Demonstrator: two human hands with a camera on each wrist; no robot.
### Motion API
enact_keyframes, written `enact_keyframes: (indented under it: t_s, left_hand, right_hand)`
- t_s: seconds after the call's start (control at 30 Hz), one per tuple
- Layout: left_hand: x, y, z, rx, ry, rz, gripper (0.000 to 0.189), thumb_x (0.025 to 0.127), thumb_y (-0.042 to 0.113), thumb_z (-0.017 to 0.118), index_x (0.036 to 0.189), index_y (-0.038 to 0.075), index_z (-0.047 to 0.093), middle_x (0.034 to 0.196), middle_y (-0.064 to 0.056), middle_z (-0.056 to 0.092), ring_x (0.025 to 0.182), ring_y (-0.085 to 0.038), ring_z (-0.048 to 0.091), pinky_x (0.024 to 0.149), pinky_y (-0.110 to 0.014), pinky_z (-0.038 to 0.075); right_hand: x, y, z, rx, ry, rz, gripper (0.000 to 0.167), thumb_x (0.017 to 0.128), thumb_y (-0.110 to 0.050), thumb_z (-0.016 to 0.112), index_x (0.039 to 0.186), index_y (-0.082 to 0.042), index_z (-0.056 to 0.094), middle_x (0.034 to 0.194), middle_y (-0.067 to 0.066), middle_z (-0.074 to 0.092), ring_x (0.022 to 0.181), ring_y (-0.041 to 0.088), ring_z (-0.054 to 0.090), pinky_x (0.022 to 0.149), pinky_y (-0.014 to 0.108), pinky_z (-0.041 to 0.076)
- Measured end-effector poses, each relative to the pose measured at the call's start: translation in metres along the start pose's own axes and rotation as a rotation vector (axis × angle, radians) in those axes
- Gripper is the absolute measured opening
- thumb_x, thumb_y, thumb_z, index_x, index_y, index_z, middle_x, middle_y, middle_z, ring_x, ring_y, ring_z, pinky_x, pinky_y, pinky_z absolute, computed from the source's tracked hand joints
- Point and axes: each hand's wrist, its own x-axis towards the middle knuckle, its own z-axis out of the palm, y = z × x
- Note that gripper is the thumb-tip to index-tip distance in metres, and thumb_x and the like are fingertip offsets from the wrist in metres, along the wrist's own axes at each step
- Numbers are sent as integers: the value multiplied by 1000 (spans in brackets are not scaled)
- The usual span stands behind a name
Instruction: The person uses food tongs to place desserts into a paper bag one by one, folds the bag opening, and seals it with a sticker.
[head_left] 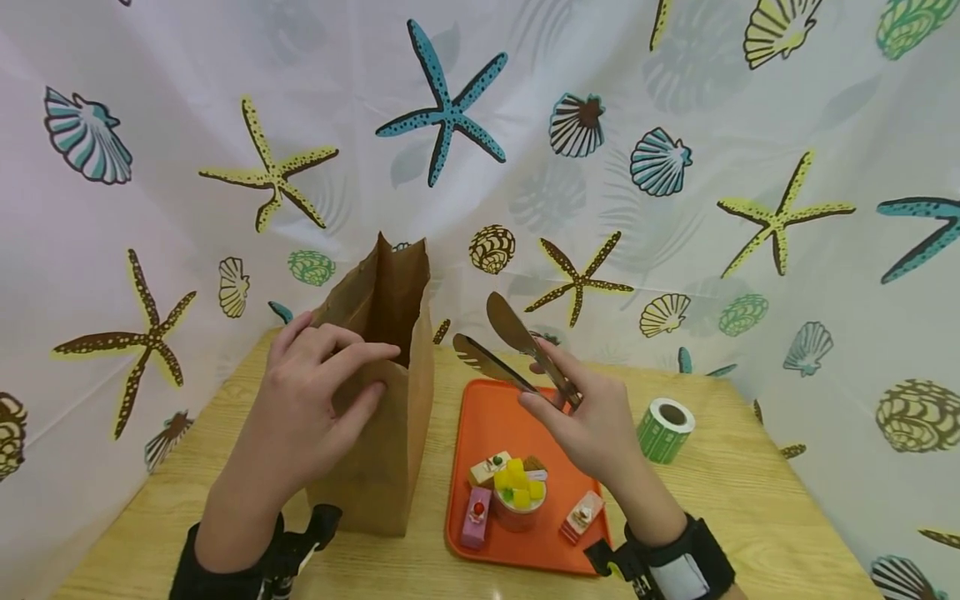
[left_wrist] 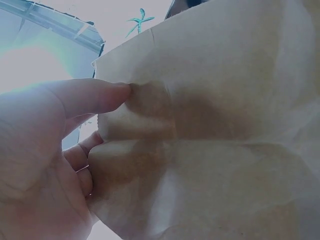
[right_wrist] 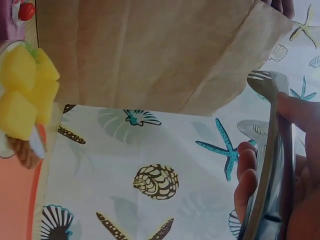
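A tall brown paper bag (head_left: 367, 492) stands upright with its mouth open. My left hand (head_left: 311, 400) grips the near rim, thumb on the outer face and fingers behind the edge, as the left wrist view shows. Metal serving tongs (head_left: 507, 323) are held in my right hand (head_left: 596, 421), above an orange tray (head_left: 491, 408). Their two ends, one slotted, are spread apart with nothing between them. On the tray sit a cup of yellow fruit cubes (head_left: 517, 517), a pink cake (head_left: 476, 518), a cream-coloured cake (head_left: 490, 468) and a red-and-white cake (head_left: 582, 515).
Right of the tray, a roll of green labels (head_left: 660, 442) stands on the wooden table (head_left: 750, 492). Behind the table hangs a white curtain (head_left: 480, 208) printed with starfish and shells. The bag stands close by the tray's left side.
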Motion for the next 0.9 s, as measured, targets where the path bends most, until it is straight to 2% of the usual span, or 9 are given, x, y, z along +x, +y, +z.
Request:
enact_keyframes:
  t_s: [0.23,0.47,0.73,0.9]
  left_hand:
    - [1,1,1,0,7,8,39,81,2,84,115,20,77,100,-3,67,93,-21,60,121,-62,27]
    - [2,1,1,6,15,24,38,81,2,83,115,20,77,100,-4,67,92,-22,61,121,-63,27]
    - [2,1,2,13,29,43,37,81,2,83,114,18,78,100,-5,67,91,-23,61,120,-64,28]
    - [2,2,4,11,32,43,38,81,2,83,114,19,77,100,-5,67,91,-23,61,120,-64,28]
  right_hand:
    - [-14,16,-1,-6,-68,92,61,90,-25,83,146,-19,60,87,-1,77,57,5,53,47,24,38]
    - [-29,34,-6,-13,-131,110,54,90,-23,83,140,-17,64,105,1,78,62,3,57,48,24,42]
    - [-39,43,-17,-46,-231,192,55,90,-34,83,140,-20,64,103,-2,78,60,5,55,50,25,43]
    - [-47,51,-23,-61,-307,235,51,90,-37,83,136,-22,67,110,-1,79,58,6,52,51,24,43]
